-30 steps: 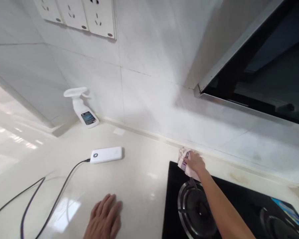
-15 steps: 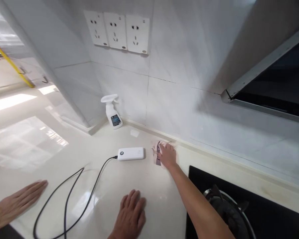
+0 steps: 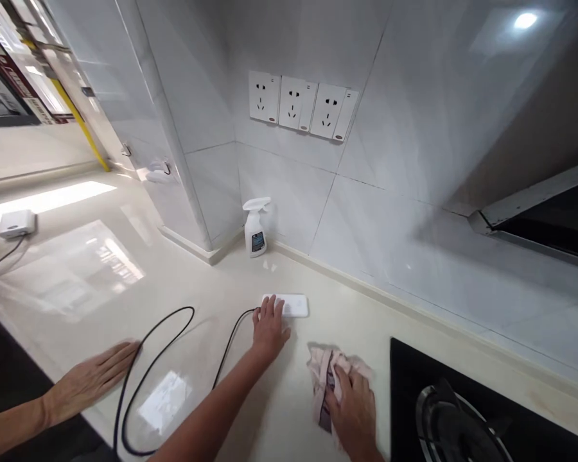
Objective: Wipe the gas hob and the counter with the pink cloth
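Note:
A white power bank [image 3: 297, 305] lies on the counter with a black cable leading off its left end. My left hand [image 3: 268, 330] reaches over that end, fingers stretched across the top and thumb apart on the near side. Under my right hand [image 3: 355, 410] is a bunched pale pink cloth [image 3: 322, 378] with a dark band, pressed to the counter. The right fingers are closed on its folds. The palm side of each hand is hidden.
Another person's hand [image 3: 94, 380] lies flat on the counter at left, beside the looping black cable [image 3: 147, 359]. A white spray bottle [image 3: 255, 234] stands in the wall corner. At right is a black gas hob [image 3: 404, 366]. A white box [image 3: 17, 223] sits far left.
My left hand has moved forward from the counter onto the power bank. My right hand has drawn the cloth back from the wall toward me. The view has shifted left.

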The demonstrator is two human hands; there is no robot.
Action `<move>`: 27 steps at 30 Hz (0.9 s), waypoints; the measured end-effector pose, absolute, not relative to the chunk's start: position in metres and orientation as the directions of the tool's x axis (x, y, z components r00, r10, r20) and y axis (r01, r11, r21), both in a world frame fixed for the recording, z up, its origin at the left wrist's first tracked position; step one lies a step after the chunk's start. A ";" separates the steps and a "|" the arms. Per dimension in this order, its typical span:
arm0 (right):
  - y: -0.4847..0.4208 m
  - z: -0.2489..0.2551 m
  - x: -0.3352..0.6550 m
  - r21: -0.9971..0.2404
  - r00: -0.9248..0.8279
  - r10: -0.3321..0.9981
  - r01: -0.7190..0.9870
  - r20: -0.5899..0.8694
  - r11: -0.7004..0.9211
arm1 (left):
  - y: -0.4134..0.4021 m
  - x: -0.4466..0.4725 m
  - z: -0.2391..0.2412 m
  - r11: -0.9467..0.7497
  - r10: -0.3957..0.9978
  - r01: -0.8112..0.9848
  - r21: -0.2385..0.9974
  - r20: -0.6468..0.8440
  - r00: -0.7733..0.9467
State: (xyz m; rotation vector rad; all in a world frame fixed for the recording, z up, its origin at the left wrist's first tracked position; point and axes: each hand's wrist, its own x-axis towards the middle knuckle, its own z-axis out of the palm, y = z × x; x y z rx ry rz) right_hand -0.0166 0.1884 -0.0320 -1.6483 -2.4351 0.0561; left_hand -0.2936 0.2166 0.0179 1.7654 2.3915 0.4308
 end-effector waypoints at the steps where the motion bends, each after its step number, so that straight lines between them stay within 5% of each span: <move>1: 0.182 -0.037 -0.014 -0.139 -0.344 0.926 0.921 0.155 0.365 | 0.232 -0.302 0.025 0.267 0.961 0.922 0.279 0.000 -0.278; 11: 0.182 -0.060 -0.007 -0.128 -0.279 0.936 0.942 0.213 0.310 | 0.277 -0.340 0.038 0.116 0.983 0.970 0.213 -0.167 -0.081; 27: 0.191 -0.061 -0.009 -0.105 -0.093 0.977 0.988 0.192 0.115 | 0.178 -0.482 0.060 0.459 0.873 0.884 0.085 -0.230 -0.431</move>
